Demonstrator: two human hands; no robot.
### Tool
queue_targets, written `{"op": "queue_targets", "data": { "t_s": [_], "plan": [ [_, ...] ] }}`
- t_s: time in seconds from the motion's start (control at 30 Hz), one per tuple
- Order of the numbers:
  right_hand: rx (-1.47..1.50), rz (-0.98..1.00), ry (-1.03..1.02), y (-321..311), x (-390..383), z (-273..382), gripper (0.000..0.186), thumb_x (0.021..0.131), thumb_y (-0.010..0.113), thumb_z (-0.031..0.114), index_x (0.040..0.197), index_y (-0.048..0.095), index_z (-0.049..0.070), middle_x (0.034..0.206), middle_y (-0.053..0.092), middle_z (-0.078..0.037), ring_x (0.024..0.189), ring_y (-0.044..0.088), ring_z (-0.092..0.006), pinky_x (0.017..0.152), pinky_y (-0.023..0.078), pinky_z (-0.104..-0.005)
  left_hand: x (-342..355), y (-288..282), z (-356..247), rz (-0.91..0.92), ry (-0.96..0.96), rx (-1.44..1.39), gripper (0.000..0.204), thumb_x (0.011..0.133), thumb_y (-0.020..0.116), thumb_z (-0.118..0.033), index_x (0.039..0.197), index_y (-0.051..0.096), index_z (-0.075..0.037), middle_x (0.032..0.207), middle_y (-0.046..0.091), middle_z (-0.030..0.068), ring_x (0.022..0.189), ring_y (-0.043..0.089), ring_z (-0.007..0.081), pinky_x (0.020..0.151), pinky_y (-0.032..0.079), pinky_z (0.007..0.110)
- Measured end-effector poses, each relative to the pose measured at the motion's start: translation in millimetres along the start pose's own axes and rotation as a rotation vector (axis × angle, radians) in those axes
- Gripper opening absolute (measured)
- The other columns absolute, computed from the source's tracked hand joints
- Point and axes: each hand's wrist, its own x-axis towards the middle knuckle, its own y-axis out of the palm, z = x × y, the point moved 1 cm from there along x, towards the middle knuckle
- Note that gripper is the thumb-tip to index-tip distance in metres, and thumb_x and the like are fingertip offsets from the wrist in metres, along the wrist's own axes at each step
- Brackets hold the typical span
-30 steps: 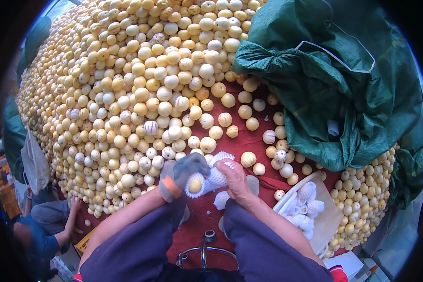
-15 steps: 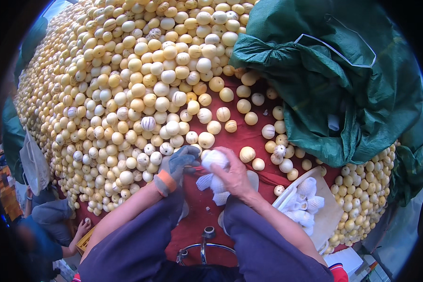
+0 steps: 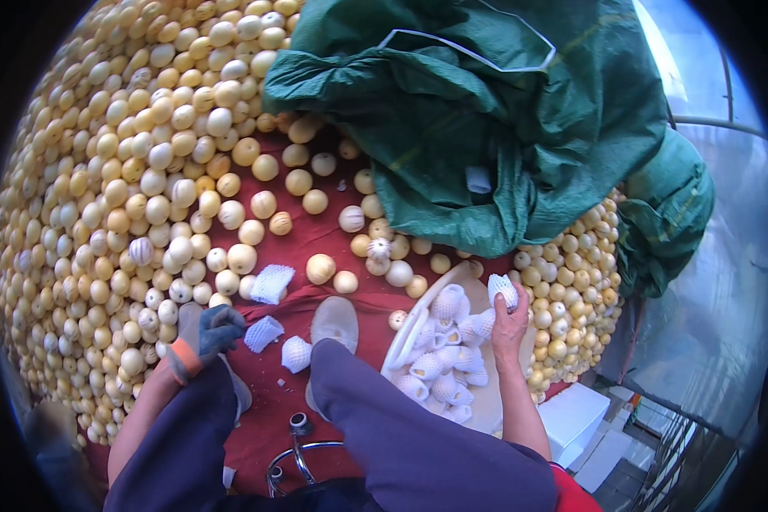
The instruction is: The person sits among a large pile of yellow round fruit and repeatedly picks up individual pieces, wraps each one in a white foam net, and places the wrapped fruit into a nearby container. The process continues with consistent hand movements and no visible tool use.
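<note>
My right hand [image 3: 510, 326] is closed round a small melon in a white foam net [image 3: 503, 293], held above the right side of a pale tub [image 3: 392, 352]. In the tub lie several other melons in foam nets [image 3: 439, 363]. My left hand [image 3: 217, 331], in a grey-blue glove with an orange cuff, has its fingers curled at the edge of the melon heap; whatever may be inside them is hidden. Close to it are loose white foam nets [image 3: 271, 283] [image 3: 264, 334], and another foam net [image 3: 296, 353] lies nearer my shoe.
A large heap of pale yellow melons [image 3: 102, 213] covers the left, with a smaller melon pile [image 3: 576, 299] at right. A green tarp [image 3: 503, 145] drapes over the far side. Red cloth [image 3: 269, 418], my shoe [image 3: 334, 322] and a chrome stool frame [image 3: 303, 456] are near me.
My view has swung right. My right hand has carried the netted melon from beside my left hand over to the tub. The left hand stays by the heap, fingers curled.
</note>
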Motion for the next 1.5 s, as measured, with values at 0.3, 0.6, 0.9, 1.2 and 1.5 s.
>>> {"op": "queue_targets", "data": {
  "t_s": [0.3,0.6,0.9,1.2,1.5],
  "plan": [
    [-0.748,0.125,-0.076,-63,-53,-131,0.032,0.095,0.064,0.016,0.121,0.064,-0.001,0.108,0.067,-0.020,0.105,0.061,-0.0414,0.100,0.044,-0.0486,0,1,-12,-0.033,0.072,0.138,0.015,0.090,0.061,-0.016,0.099,0.066,-0.005,0.082,0.061,-0.0002,0.072,0.059,0.0094,0.065,0.049,0.026],
    [-0.024,0.232,-0.455,98,-33,74,0.008,0.090,0.069,0.001,0.097,0.067,0.001,0.096,0.068,-0.014,0.079,0.067,-0.0266,0.067,0.055,-0.0358,3,-4,29,0.096,-0.033,0.189,0.021,0.092,0.063,-0.014,0.109,0.067,-0.003,0.090,0.064,-0.0002,0.081,0.055,0.0079,0.073,0.048,0.026],
    [-0.043,0.684,-0.932,267,-89,148,0.042,0.080,0.075,0.008,0.121,0.066,0.007,0.122,0.062,-0.015,0.114,0.056,-0.0354,0.099,0.049,-0.0450,9,4,9,-0.033,0.063,0.438,0.051,0.087,0.067,-0.026,0.132,0.058,-0.003,0.110,0.071,0.0160,0.100,0.068,0.0233,0.090,0.053,0.036],
    [0.494,0.930,-0.225,234,-144,201,0.039,0.090,0.073,0.009,0.128,0.063,0.003,0.101,0.070,-0.015,0.082,0.069,-0.0277,0.075,0.055,-0.0384,-5,10,-37,0.009,0.237,0.345,0.038,0.097,0.067,-0.042,0.117,0.072,-0.010,0.084,0.073,0.0036,0.075,0.068,0.0120,0.066,0.053,0.031],
    [0.229,0.577,-1.022,233,-142,204,0.026,0.076,0.081,0.009,0.096,0.066,0.007,0.088,0.061,-0.006,0.081,0.062,-0.0287,0.070,0.052,-0.0405,2,6,8,0.051,0.167,0.392,0.034,0.093,0.069,-0.040,0.107,0.071,-0.009,0.090,0.073,0.0109,0.083,0.070,0.0266,0.079,0.055,0.040]
  ]
}}
